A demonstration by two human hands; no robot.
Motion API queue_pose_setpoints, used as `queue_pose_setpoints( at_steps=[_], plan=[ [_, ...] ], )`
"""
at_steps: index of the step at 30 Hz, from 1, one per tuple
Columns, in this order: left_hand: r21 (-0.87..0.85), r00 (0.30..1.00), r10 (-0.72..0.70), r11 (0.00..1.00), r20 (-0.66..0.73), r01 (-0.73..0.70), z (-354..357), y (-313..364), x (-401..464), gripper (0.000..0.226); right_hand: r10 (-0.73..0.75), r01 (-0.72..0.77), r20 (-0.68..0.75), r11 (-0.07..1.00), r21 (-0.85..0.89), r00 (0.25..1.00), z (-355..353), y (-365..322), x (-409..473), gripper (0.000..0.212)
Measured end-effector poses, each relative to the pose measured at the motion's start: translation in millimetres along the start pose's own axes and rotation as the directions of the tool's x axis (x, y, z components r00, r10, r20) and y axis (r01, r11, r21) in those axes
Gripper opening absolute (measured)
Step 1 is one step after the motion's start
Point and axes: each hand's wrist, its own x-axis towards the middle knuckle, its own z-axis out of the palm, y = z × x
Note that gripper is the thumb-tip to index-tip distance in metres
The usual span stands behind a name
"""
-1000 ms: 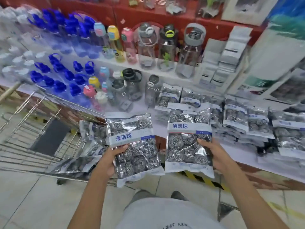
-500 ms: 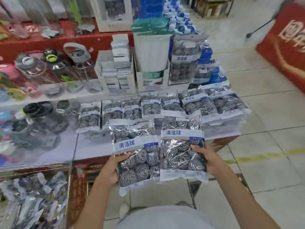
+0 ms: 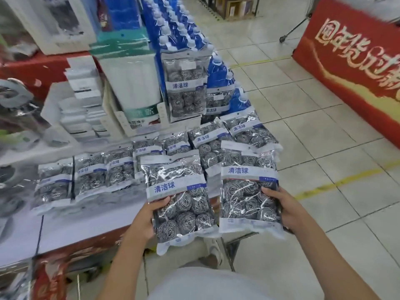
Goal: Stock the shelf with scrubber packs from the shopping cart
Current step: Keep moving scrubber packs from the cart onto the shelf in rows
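Two scrubber packs [image 3: 181, 200] [image 3: 249, 191] are held side by side, with shelved packs [image 3: 91, 176] lying beyond and left of the grip.

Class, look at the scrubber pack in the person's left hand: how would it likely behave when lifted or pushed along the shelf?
The left pack is probably floppy: its bottom edge droops below the left hand. It looks light, held by one edge. The glossy film likely slides easily.

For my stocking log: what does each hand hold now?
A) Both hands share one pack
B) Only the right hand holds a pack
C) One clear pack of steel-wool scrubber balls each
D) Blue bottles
C: the left hand grips one clear pack of steel-wool scrubber balls, the right hand another.
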Motion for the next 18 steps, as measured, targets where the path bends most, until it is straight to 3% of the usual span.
queue_pose_setpoints(
  at_steps=[4,10,13,18],
  plan=[
    [0.021,0.999,0.0,1.0,0.042,-0.001,35.7,16.6,39.3,0.032,0.004,-0.004,0.023,1.0,0.018,1.0,-20.1,-37.9,35.6,0.037],
    [-0.023,0.999,-0.019,1.0,0.038,0.02,89.0,35.9,98.5,0.041,0.042,-0.047,-0.035,0.986,-0.158,0.999,-48.6,-106.8,96.3,0.067],
    [-0.038,0.998,-0.033,0.999,0.061,0.035,117.2,45.6,120.5,0.029,0.032,-0.039,-0.037,0.983,-0.182,0.999,-57.2,-135.6,131.7,0.046],
    [-0.128,0.99,-0.108,0.985,0.086,0.118,157.3,56.6,149.2,0.038,0.065,-0.072,-0.033,0.966,-0.248,0.997,-58.1,-171.6,186.5,0.045]
  ],
)
